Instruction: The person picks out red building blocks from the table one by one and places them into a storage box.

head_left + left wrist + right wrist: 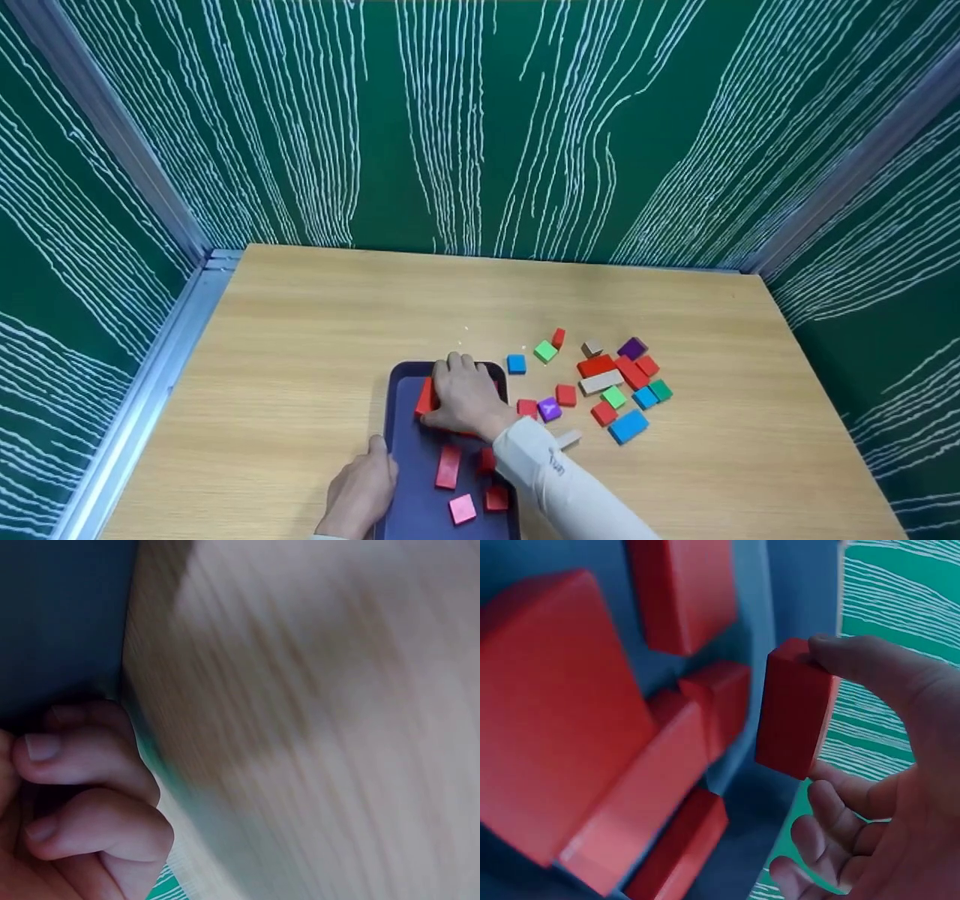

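Red blocks (pixel 448 466) lie in the tray (pixel 411 450) in the head view, right hand (pixel 466 397) over its far end; in the left wrist view the left hand (pixel 101 799) grips the tray's edge, best kept firm; in the right wrist view the right hand pinches 1 block (pixel 791 716) there, best held clear of the others.

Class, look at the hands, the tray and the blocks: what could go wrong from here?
1. The right hand pinches a red block between thumb and fingers; it might slip and knock the other red blocks.
2. The left hand grips the tray at its left side; a tug could shift the loose pieces inside.
3. The right sleeve lies close by a grey block and might nudge it.
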The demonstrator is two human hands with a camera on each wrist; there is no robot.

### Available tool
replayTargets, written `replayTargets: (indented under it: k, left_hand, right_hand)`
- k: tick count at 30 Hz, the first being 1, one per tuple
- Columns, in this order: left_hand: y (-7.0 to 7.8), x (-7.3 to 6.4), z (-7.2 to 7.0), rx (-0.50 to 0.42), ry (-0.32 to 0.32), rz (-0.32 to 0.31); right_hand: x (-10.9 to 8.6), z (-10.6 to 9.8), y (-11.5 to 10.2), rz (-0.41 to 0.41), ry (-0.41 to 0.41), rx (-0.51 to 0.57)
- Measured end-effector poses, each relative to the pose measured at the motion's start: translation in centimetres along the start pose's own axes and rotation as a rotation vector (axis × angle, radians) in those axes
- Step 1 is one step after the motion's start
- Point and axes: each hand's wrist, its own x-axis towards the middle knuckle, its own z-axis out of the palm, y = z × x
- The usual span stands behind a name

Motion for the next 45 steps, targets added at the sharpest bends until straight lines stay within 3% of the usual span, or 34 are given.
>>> replayTargets:
  k: [6,15,21,27,34,39,45]
  left_hand:
    - [0.1,-0.1,0.2,-0.01,0.017,0.016]
    - [-0.1,-0.2,-0.1,-0.03,-0.021,0.008]
    - [-0.1,-0.2,-0.2,-0.023,-0.053,-0.018]
    - [0.0,-0.1,-0.1,-0.008,-0.053,-0.024]
    - [-0.2,-0.2,-0.1,0.014,-0.037,-0.035]
    - [-0.1,-0.3,-0.1,0.014,-0.029,-0.035]
    - [0.1,-0.2,0.0,0.013,-0.022,-0.027]
  right_hand:
    - [-0.4,0.5,-0.2,0.003,-0.015,-0.03]
    - [-1.2,-1.3,1.5,-0.029,0.077,0.067]
    - [-1.8,-1.6,5.6,0.06,0.171,0.193]
    - [-3.6,-1.3,11.7,0.268,0.218,0.284]
    - [-6.3,-1.0,18.0,0.42,0.248,0.28]
    - [-7.4,-0.7,20.3,0.496,0.23,0.266]
    - [-7.9,-0.1,21.2,0.522,0.202,0.234]
